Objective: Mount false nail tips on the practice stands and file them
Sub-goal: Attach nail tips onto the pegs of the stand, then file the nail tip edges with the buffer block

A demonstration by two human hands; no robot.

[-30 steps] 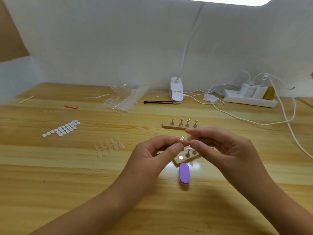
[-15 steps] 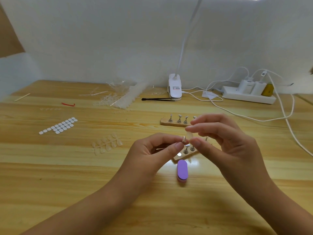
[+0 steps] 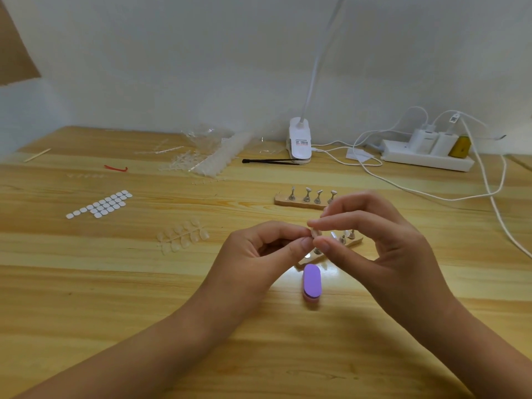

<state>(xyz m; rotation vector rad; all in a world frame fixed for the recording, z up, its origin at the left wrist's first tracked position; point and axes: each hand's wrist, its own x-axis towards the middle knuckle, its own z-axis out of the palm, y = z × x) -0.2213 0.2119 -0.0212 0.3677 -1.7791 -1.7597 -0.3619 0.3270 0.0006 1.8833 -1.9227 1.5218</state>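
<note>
Centrally in the head view, the left hand [image 3: 259,249] and right hand [image 3: 383,246] both pinched one small pale piece [image 3: 315,233] at thumb and forefinger tips, above the desk [image 3: 115,283]; nail tip or stand peg, too small to tell. The practice stand [image 3: 355,241] lay just beyond toward 3 o'clock, long axis 8-to-2, nearer the right hand. The purple file [image 3: 311,283] lay at 6 o'clock, untouched.

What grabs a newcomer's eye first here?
The two hands meeting mid-frame: the left hand and right hand both pinch a small pale piece between fingertips, too small to identify surely. Just below them a purple file block lies on the wooden table. Farther back stands a wooden base with four metal holders.
</note>
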